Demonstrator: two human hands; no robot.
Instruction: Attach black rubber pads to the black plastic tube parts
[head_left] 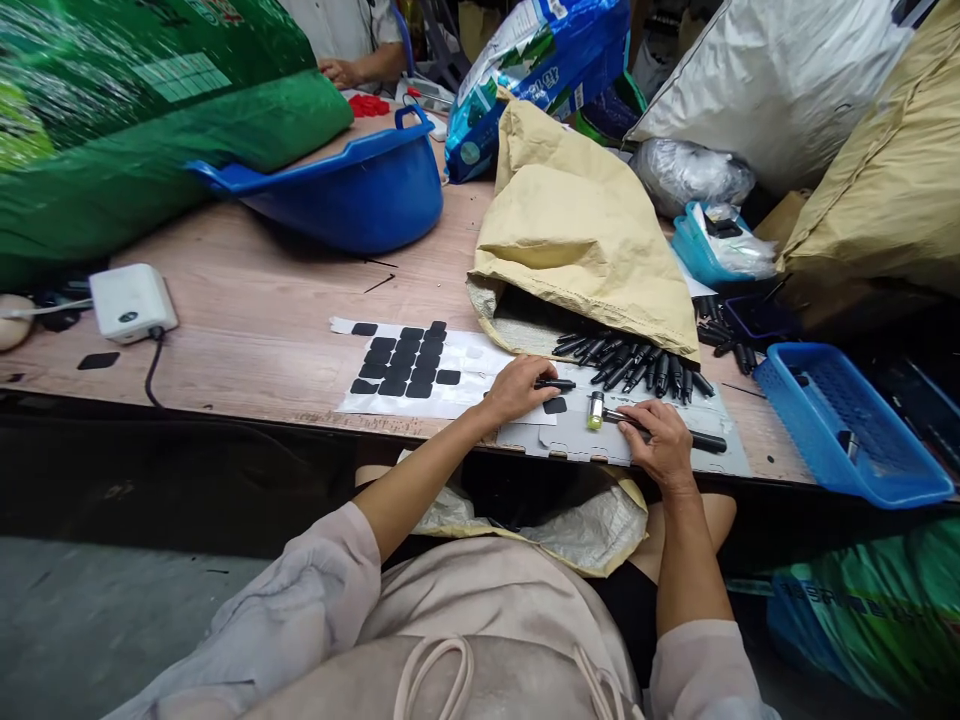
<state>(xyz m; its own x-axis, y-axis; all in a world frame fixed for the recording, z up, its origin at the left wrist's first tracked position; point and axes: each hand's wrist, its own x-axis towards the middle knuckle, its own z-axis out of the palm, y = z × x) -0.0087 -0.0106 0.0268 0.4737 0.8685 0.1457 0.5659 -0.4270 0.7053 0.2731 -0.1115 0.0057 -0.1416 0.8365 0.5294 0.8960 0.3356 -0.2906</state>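
Observation:
My left hand is closed on a small black pen-like piece, held level over the white sheet's right end. In my right hand is a small hammer with a metal and yellow-green head; its black handle runs out to the right past my palm. Beneath both hands lies a grey board at the table's front edge. One black rounded patch lies near my left fingers. Rows of similar black patches cover the white sheet to the left.
Many black pen-like pieces spill from a tan sack. A blue basket stands right, a blue basin back left, a white box left. An open sack lies over my lap. Another person's hand shows behind.

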